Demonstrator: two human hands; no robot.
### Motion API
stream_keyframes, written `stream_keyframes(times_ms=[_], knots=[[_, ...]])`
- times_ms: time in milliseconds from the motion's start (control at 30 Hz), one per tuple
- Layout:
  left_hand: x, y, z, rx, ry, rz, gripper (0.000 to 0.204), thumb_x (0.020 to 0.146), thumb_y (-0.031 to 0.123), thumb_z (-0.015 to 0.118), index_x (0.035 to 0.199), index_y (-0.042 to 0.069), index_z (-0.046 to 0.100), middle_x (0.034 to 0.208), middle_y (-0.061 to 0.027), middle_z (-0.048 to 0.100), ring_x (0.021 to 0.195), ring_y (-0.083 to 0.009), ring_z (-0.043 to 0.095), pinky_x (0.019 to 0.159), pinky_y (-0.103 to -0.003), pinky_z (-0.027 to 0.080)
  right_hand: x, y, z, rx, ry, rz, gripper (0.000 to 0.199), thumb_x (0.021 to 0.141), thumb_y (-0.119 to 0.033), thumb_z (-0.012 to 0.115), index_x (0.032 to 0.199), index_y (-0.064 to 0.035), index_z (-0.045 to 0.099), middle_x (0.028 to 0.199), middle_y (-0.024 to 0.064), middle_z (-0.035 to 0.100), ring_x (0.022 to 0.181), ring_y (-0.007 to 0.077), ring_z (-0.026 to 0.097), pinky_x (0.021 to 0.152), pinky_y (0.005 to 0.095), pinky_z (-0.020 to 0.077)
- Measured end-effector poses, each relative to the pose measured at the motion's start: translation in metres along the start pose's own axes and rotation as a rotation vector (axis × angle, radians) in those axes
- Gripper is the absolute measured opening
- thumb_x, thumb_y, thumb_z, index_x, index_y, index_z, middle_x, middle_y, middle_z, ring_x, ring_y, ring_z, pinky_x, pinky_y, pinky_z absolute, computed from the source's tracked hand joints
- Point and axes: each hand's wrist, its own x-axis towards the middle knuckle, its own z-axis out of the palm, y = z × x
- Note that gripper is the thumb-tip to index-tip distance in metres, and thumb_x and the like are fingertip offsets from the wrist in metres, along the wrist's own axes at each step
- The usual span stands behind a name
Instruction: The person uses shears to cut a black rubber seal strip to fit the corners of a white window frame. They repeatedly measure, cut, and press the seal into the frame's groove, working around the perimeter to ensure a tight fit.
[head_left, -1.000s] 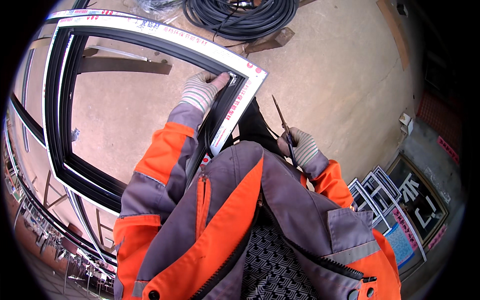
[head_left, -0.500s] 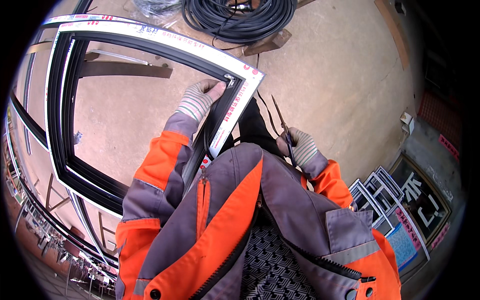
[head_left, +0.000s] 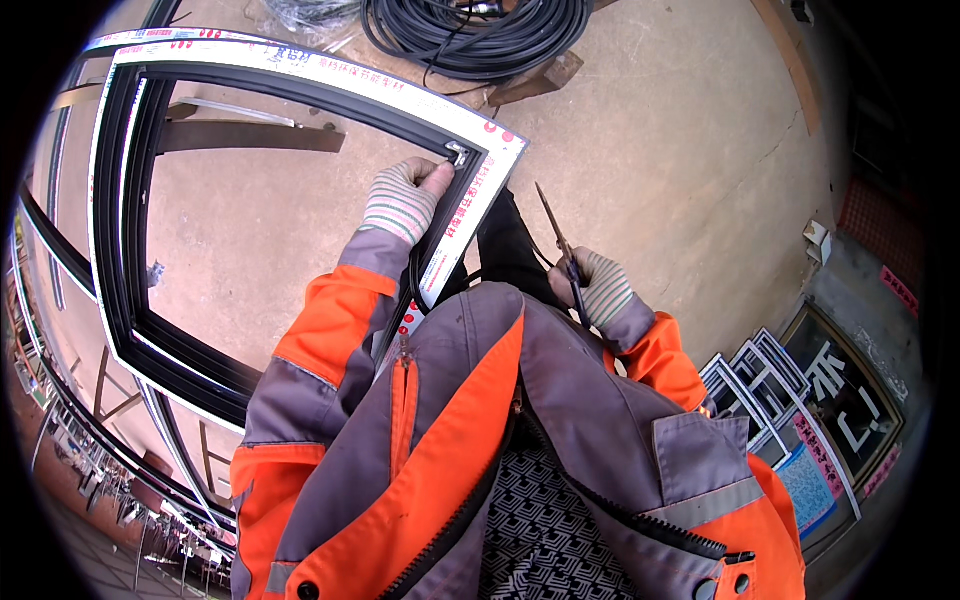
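Left hand (head_left: 405, 202) thumbs the frame's (head_left: 463, 215) far right corner, grasp unclear; right hand (head_left: 600, 287) grips scissors (head_left: 571, 264), blades best kept clear

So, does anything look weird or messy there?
The big frame looks curved, probably just the wide view bending it. A little scrap lies on the floor, seen through its opening, like dropped litter. Nothing looks spilled.

A hand could pass over the floor (head_left: 690, 190) right of the window frame (head_left: 350, 76), beyond the scissors (head_left: 569, 256) jutting up near its right side, while the left hand (head_left: 402, 198) obstructs its opening's right end and the cable coil (head_left: 480, 62) its far side.
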Motion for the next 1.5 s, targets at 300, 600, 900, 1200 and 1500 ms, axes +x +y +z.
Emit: stream_keyframes(times_ms=[300, 600, 900, 1200, 1500], knots=[[0.007, -0.005, 0.0, -0.081, -0.031, -0.015, 0.032, 0.093, 0.03, 0.073, 0.098, -0.001, 0.074, 0.079, -0.0071, 0.072, 0.068, -0.0099, 0.061, 0.065, -0.028, 0.052, -0.001, 0.002, 0.001, -0.024, 0.015, -0.003, 0.027, 0.089, -0.026, 0.072, 0.081, -0.0038, 0.059, 0.064, -0.0001, 0.051, 0.06, 0.0086, 0.043, 0.055, 0.0294, 0.0418], [0.008, 0.0, 0.003, -0.104, 0.002, -0.04, 0.033, 0.092, 0.031, 0.073, 0.097, -0.001, 0.074, 0.08, -0.0072, 0.072, 0.068, -0.0104, 0.062, 0.066, -0.028, 0.052, -0.003, 0.001, 0.001, -0.021, 0.004, 0.01, 0.028, 0.09, -0.026, 0.072, 0.08, -0.0039, 0.058, 0.064, 0.0001, 0.051, 0.061, 0.0086, 0.044, 0.055, 0.0296, 0.0421], [0.01, 0.0, -0.001, -0.099, -0.031, -0.015, 0.034, 0.09, 0.031, 0.075, 0.097, -0.002, 0.074, 0.081, -0.0082, 0.073, 0.068, -0.0115, 0.063, 0.067, -0.028, 0.053, -0.003, -0.004, 0.002, -0.04, -0.012, 0.035, 0.025, 0.091, -0.023, 0.07, 0.08, -0.0052, 0.057, 0.065, -0.0014, 0.051, 0.06, 0.0076, 0.043, 0.055, 0.0278, 0.0409], [0.017, -0.002, 0.003, -0.186, -0.051, -0.03, 0.033, 0.09, 0.029, 0.075, 0.098, -0.003, 0.074, 0.081, -0.0085, 0.073, 0.068, -0.0112, 0.064, 0.066, -0.027, 0.053, -0.001, -0.006, 0.004, -0.034, -0.035, 0.033, 0.018, 0.093, -0.016, 0.068, 0.082, -0.0073, 0.058, 0.067, -0.0059, 0.052, 0.06, 0.004, 0.044, 0.055, 0.0235, 0.038], [0.018, -0.007, 0.004, -0.271, -0.065, -0.024, 0.03, 0.09, 0.025, 0.075, 0.097, -0.004, 0.073, 0.083, -0.0067, 0.073, 0.068, -0.0106, 0.064, 0.065, -0.027, 0.053, 0.0, -0.005, 0.002, 0.005, -0.023, 0.042, 0.027, 0.091, -0.027, 0.071, 0.083, -0.0042, 0.059, 0.065, -0.0004, 0.052, 0.062, 0.0085, 0.044, 0.057, 0.029, 0.0431]])
